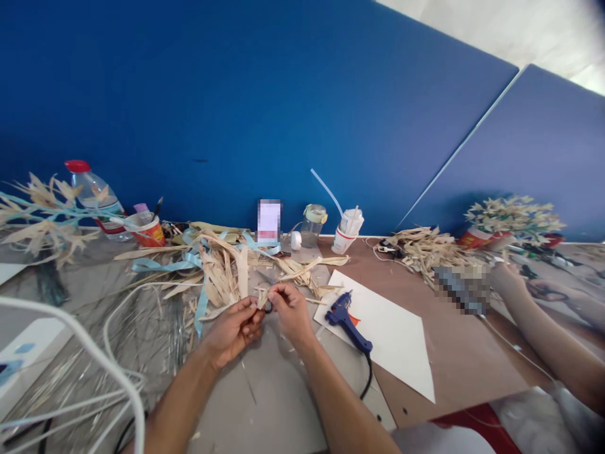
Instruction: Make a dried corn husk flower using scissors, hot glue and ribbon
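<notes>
Blue partition panels [236, 94] back a cluttered desk [283, 410], where a blue glue gun [348, 321] lies partly on a white sheet [401, 359], its black cord [368, 378] trailing toward the near edge. Just left of the glue gun, the person's left hand [239, 321] and right hand [290, 312] meet, fingertips pinching a small husk piece [261, 297] between them; a dark loop [268, 308] shows beside the right fingers, too small to identify. Farther left of the glue gun and beyond the hands, a heap of dry husks [224, 271] crowds the workspace, with pale blue ribbon [201, 309] running down its side. Well to the gun's left, a bundle of thin wires [174, 328] spreads under looping white cable [89, 345], and a red-capped jug [104, 202] stands near a red cup [150, 234]. Behind the glue gun stand a paper cup [343, 242] holding sticks, a clear bottle [312, 230] and an upright phone [269, 221]. Right of the gun, past the sheet, another husk pile [423, 249] lies near a potted arrangement [513, 217], and a co-worker's arm [553, 337] reaches in.
</notes>
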A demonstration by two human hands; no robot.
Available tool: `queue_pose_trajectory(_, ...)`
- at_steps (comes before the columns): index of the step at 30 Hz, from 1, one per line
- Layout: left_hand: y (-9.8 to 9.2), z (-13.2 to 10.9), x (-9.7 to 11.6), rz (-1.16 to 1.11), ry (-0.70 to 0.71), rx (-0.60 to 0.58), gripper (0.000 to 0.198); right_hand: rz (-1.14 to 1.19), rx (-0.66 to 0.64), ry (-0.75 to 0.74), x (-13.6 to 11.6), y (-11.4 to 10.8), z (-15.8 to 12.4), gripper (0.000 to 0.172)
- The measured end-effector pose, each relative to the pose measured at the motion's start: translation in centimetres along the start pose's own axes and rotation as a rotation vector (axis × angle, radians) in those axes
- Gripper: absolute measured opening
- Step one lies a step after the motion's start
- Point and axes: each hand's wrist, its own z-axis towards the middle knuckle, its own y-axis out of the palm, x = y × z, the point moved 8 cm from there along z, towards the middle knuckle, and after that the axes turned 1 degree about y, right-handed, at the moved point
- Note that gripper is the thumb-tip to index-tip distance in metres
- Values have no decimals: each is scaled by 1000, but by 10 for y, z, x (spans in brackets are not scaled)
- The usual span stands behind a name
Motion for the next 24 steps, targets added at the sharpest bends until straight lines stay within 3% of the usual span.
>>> queue_pose_trajectory(12, 1, -1, 2, 123, 18, 7, 22, 61, -16, -12, -4, 1, -1, 9)
queue_pose_trajectory(18, 6, 0, 4, 195, 33, -13, 32, 70, 12, 23, -2, -1, -3, 10)
queue_pose_trajectory(24, 4, 1, 12, 398, 152, 54, 38, 68, 61, 113, 12, -4, -1, 14)
